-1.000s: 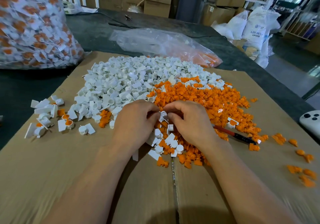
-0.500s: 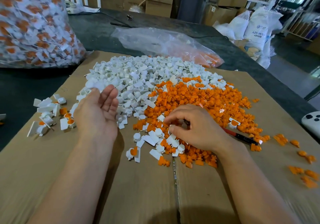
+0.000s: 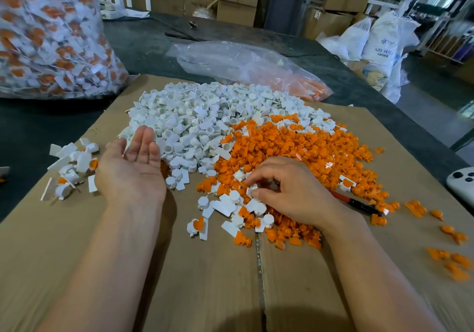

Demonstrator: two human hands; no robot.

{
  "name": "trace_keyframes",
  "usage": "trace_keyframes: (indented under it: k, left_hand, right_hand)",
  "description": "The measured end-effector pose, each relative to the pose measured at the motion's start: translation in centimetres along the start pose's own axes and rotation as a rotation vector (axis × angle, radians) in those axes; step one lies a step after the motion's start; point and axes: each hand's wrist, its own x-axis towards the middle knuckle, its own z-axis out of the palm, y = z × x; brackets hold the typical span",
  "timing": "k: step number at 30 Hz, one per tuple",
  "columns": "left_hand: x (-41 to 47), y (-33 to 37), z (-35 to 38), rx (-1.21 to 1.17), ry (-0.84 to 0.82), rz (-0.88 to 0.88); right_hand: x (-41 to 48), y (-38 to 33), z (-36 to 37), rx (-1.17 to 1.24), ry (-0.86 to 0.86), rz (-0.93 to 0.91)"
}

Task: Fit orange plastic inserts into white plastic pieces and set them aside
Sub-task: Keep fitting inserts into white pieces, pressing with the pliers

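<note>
A cardboard sheet point(image 3: 77, 254) lies on the dark bench point(image 3: 30, 131) and carries all the loose parts. A heap of white pieces point(image 3: 184, 121) fills the sheet's far middle. The orange inserts point(image 3: 295, 147) lie against the heap's right side and spread toward the right edge, where a few strays point(image 3: 448, 234) sit apart.

The left hand point(image 3: 130, 167) hovers palm up just beside the near left flank of the white heap, with its fingers straight and together and nothing in it. The right hand point(image 3: 289, 190) rests palm down where the two heaps mix at the near side. Its fingers are curled, and the thumb and forefinger pinch one white piece point(image 3: 250, 191).

A small group of finished pieces point(image 3: 71, 162), white with orange showing inside, lies near the sheet's left edge, well apart from the heaps. One more such piece point(image 3: 197, 225) lies on bare cardboard between the forearms.

A red and black pen point(image 3: 359, 204) pokes out from behind the right wrist. A white controller point(image 3: 461, 182) sits on the bench off the sheet's right edge. A big clear bag point(image 3: 46, 36) stuffed with white and orange parts stands at the bench's far left. A flatter clear bag point(image 3: 243, 64) lies beyond the sheet's far edge, with orange showing at its right end.
</note>
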Motion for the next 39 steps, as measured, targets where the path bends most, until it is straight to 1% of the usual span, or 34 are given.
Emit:
trace_keyframes:
  k: [2, 4, 5, 6, 8, 9, 10, 11, 13, 15, 17, 19, 21, 23, 26, 30, 34, 37, 39]
  left_hand:
    - [-0.3, -0.1, 0.2, 0.151, -0.016, -0.035]
    - [-0.7, -0.5, 0.5, 0.422, -0.066, -0.030]
    - [-1.1, -0.7, 0.6, 0.587, -0.115, 0.023]
    - [-1.3, -1.1, 0.5, 0.793, -0.177, 0.128]
    - [-2.0, -1.9, 0.1, 1.280, -0.326, 0.454]
    - [-2.4, -2.3, -0.2, 1.475, -0.402, 0.593]
    - [-2.7, -2.7, -0.4, 1.600, -0.479, 0.683]
    - [-2.9, -2.9, -0.6, 1.678, -0.559, 0.714]
    - [-2.8, -3.4, -0.7, 1.773, -0.692, 0.721]
    - [-2.5, -3.7, -0.9, 1.829, -0.805, 0.705]
    - [-2.5, -3.7, -0.9, 1.855, -0.855, 0.689]
    - [-2.4, -3.7, -1.0, 1.839, -0.858, 0.693]
    - [-2.4, -3.6, -1.1, 1.767, -0.811, 0.714]
    - [-2.5, -3.4, -1.0, 1.684, -0.775, 0.671]
    - [-2.7, -3.5, -1.1, 1.680, -0.834, 0.619]
    - [-2.5, -3.9, -1.1, 1.753, -0.860, 0.706]
    - [-2.5, -4.0, -1.1, 1.782, -0.879, 0.743]
    - [-2.8, -4.2, -1.0, 1.721, -0.910, 0.757]
    - [-3.1, -4.2, -0.9, 1.629, -0.930, 0.717]
  right_hand:
    - [0.0, 0.1, 0.0, -0.011, 0.004, -0.004]
    - [0.1, 0.2, 0.0, 0.002, 0.023, -0.003]
    - [0.1, 0.3, 0.0, 0.012, 0.035, 0.000]
    - [0.1, 0.4, 0.0, 0.019, 0.047, 0.003]
    - [0.1, 0.5, 0.0, 0.025, 0.080, 0.008]
    - [0.1, 0.6, 0.0, 0.030, 0.098, 0.009]
    - [0.1, 0.7, 0.0, 0.035, 0.114, 0.010]
    - [0.1, 0.7, 0.0, 0.038, 0.126, 0.010]
    - [0.1, 0.8, 0.0, 0.035, 0.143, 0.007]
    - [0.1, 0.8, 0.0, 0.031, 0.153, 0.006]
    - [0.1, 0.8, 0.0, 0.038, 0.170, 0.013]
    - [0.1, 0.8, 0.0, 0.050, 0.194, 0.024]
    - [0.1, 0.8, 0.0, 0.054, 0.208, 0.031]
    - [0.1, 0.8, -0.1, 0.057, 0.212, 0.030]
    - [0.0, 0.8, -0.1, 0.064, 0.214, 0.023]
    - [0.1, 0.7, -0.1, 0.060, 0.243, 0.016]
    - [0.1, 0.7, 0.0, 0.090, 0.271, 0.013]
    - [0.0, 0.5, 0.1, 0.147, 0.282, 0.011]
    - [0.0, 0.2, 0.2, 0.228, 0.287, 0.002]
